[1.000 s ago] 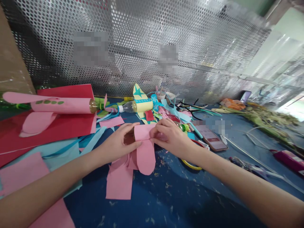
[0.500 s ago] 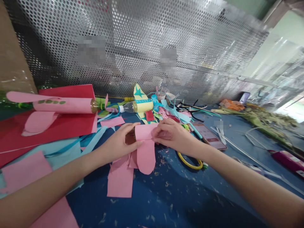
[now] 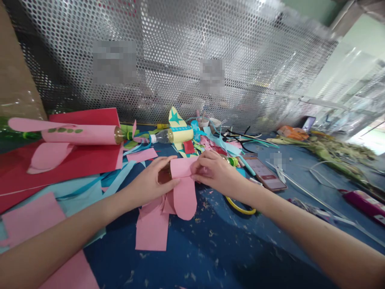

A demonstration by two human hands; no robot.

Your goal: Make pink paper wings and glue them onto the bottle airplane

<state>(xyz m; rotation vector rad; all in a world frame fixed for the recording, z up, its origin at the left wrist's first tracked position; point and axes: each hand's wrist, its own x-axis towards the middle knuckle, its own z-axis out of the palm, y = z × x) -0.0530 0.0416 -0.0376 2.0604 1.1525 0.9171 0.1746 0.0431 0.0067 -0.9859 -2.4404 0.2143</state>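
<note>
Pink paper (image 3: 181,167) between left and right fingers (image 3: 205,167)

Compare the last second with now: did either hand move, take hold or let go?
Nothing visibly changed. The left hand and right hand keep their grip on the pink-wrapped bottle, with the pink wing hanging below it as before. The small shifts of the phone and yellow ring look like head-camera motion only.
</note>
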